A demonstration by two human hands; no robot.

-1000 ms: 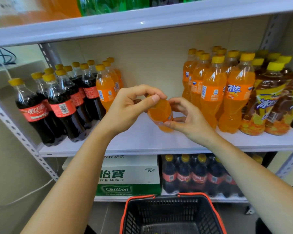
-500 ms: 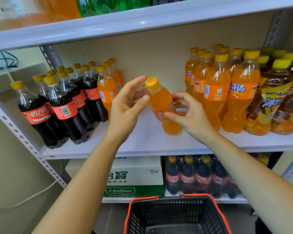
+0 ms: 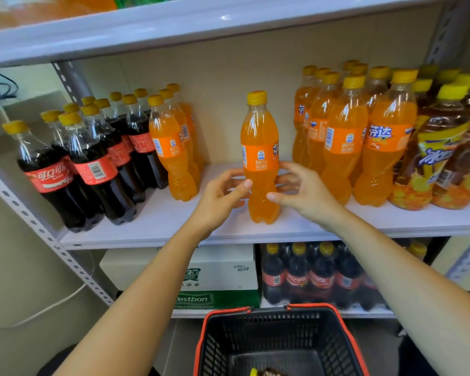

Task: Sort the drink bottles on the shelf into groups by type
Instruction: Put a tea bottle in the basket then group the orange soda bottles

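One orange bottle (image 3: 259, 137) stands held by left hand (image 3: 220, 199), right hand (image 3: 304, 194) — colas (image 3: 98, 172) leftward.

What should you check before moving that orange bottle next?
1. Orange bottle upright on the shelf: ok.
2. Its cap on: ok.
3. Left hand and right hand curled round it: ok.
4. It stands with the big orange group: not ok, it stands alone.
5. Stray orange bottles beside the colas: not ok.
6. Grip firm enough to lift: cannot tell.
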